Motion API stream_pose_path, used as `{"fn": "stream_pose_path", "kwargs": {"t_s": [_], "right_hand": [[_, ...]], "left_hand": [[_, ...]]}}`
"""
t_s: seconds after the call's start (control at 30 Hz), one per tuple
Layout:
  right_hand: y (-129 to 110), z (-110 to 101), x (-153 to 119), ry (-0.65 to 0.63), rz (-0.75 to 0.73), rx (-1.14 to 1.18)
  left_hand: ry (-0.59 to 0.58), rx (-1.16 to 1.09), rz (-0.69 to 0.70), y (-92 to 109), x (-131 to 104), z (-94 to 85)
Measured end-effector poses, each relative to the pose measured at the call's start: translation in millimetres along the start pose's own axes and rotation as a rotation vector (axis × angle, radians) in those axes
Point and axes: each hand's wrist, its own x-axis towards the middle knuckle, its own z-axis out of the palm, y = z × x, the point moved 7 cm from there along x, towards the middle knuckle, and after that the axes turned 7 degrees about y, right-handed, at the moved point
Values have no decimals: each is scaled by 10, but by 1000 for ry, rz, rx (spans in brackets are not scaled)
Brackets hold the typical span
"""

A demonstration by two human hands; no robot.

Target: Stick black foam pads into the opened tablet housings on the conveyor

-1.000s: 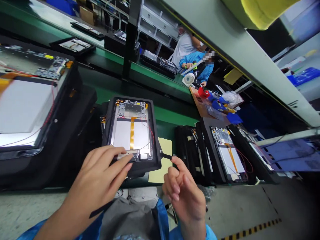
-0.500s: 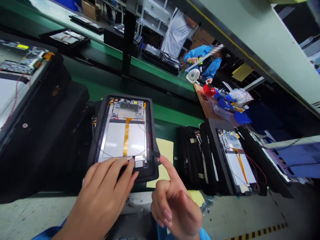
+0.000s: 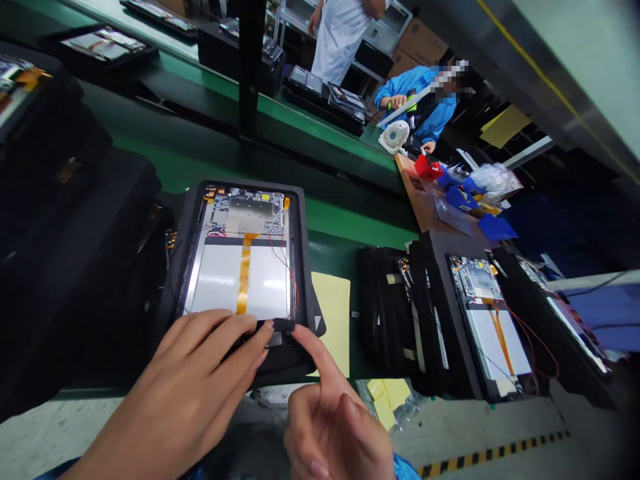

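An opened tablet [image 3: 267, 277] lies in a black foam frame [image 3: 301, 233], its circuit board at the top and orange tape down the white battery. My left hand [image 3: 200, 380] rests over the frame's lower edge, fingers together, fingertips at a small black strip [image 3: 283, 325]. My right hand [image 3: 335, 400] has its index finger stretched out, the tip touching the right end of that strip; the other fingers are curled. Whatever lies under my left fingers is hidden.
More tablets in black foam [image 3: 493, 327] stand at the right. Dark stacked foam [image 3: 100, 267] fills the left. Yellow paper [image 3: 336, 313] lies beside the frame. A person in blue [image 3: 425, 100] sits beyond, near a small fan [image 3: 395, 137].
My right index fingertip has moved left from the frame's right side, and the black strip now lies across the tablet's lower edge. The view has shifted slightly.
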Motion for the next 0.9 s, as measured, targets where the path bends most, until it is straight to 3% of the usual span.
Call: {"fn": "stream_pose_path", "kwargs": {"t_s": [0.07, 0.17, 0.23, 0.37, 0.6, 0.9], "right_hand": [[10, -7, 3, 35, 1, 6], [15, -17, -10, 103, -7, -12], [14, -22, -20, 139, -21, -26], [30, -22, -24, 182, -28, -46], [-2, -11, -52, 305, -16, -18], [-2, -44, -52, 335, -14, -165]], "left_hand": [[-35, 13, 43, -37, 14, -9], [-59, 23, 270, -16, 2, -26], [-76, 15, 350, -37, -23, -24], [-94, 9, 330, -58, -55, -7], [-111, -76, 349, 75, 6, -27], [-132, -70, 391, 48, -66, 4]]}}
